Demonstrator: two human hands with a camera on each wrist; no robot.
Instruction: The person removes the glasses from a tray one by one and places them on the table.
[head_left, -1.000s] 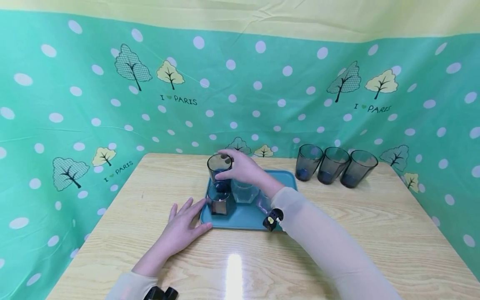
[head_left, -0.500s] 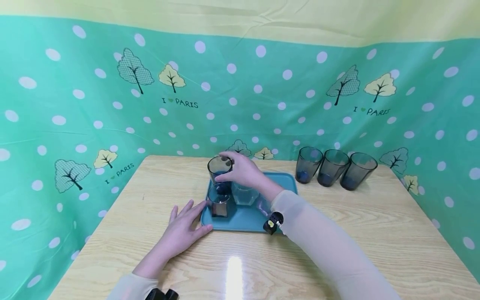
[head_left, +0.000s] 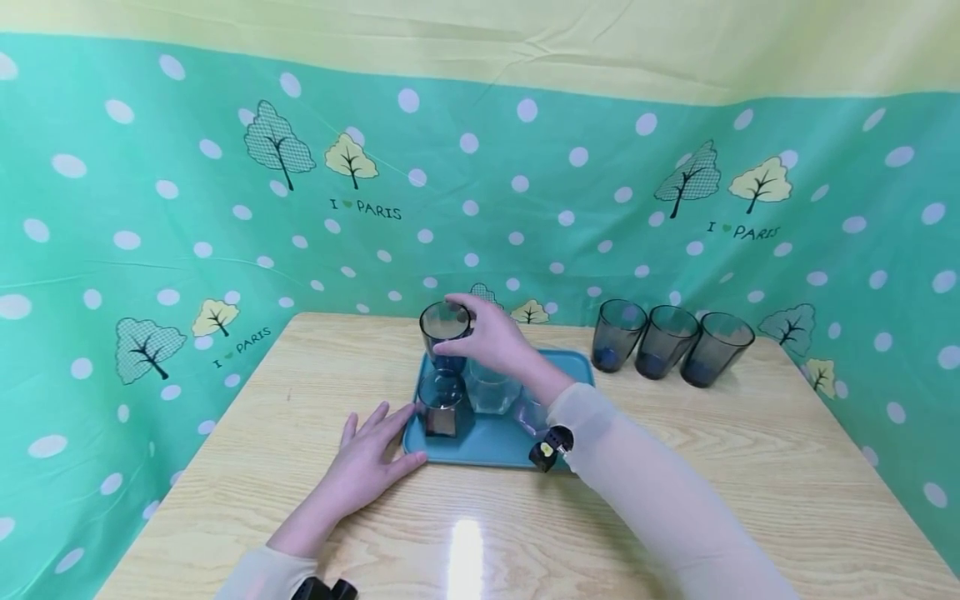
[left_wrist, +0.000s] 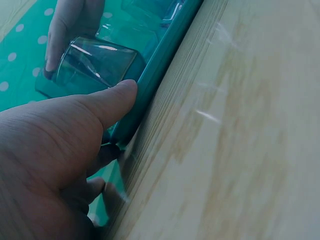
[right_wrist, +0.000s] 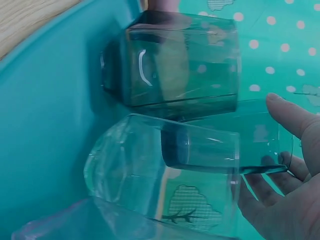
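Evidently the smoked glass tumbler (head_left: 442, 329) sits at the ten-to-eleven o'clock corner of the blue tray (head_left: 480, 451), gripped near its rim by the right hand (head_left: 491, 335), thumb on one side and fingers round the other. Its base is overlapped by a second smoked tumbler (head_left: 441, 410), so whether it touches the tray cannot be told. That second tumbler stands upright at nine o'clock on the tray. The left hand (head_left: 367, 458) is spread loosely at eight o'clock, thumb and forefinger against the tray's rim; its other fingers are partly hidden in the left wrist view.

Near the tray's middle stands a clear glass (head_left: 491, 392), its upper part covered by the right hand and wrist. At three to four o'clock, a purple-tinted glass (head_left: 529, 414) is mostly masked by the sleeve (head_left: 637, 475) and a black wrist camera (head_left: 551, 450), which also obscure the tray's five o'clock corner. The right wrist view cuts that purple glass off.

Outside the tray, at two o'clock, three smoked tumblers (head_left: 667, 343) stand in a row on the wooden desk (head_left: 750, 467). Their bottoms look dark blue; whether that is tint or contents is unclear. At twelve o'clock hangs a dotted green curtain (head_left: 517, 225).
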